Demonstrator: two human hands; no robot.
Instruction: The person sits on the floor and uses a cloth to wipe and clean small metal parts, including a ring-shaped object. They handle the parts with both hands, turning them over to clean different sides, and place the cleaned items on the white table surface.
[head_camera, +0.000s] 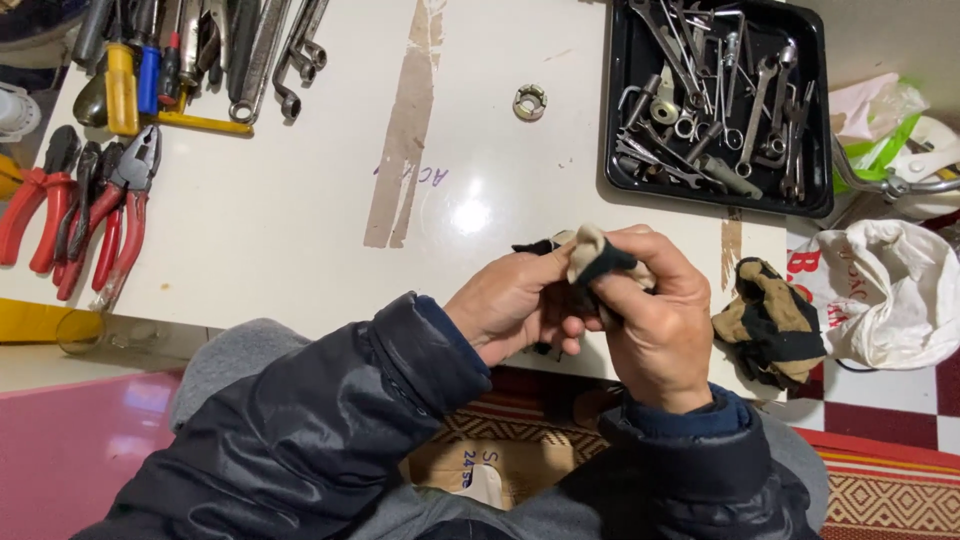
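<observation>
Both my hands meet over the near edge of the white table (270, 210). My left hand (510, 305) and my right hand (655, 315) together grip a small beige and black cloth glove (592, 255), bunched between the fingers. A second beige and black glove (768, 322) lies crumpled on the table edge just right of my right hand. Dark padded jacket sleeves cover both forearms.
A black tray (620, 150) of wrenches and hex keys sits at the back right. A metal nut (530, 102) lies mid-table. Red-handled pliers (110, 215) and screwdrivers and spanners (180, 60) lie at the left. A white plastic bag (885, 290) hangs at the right.
</observation>
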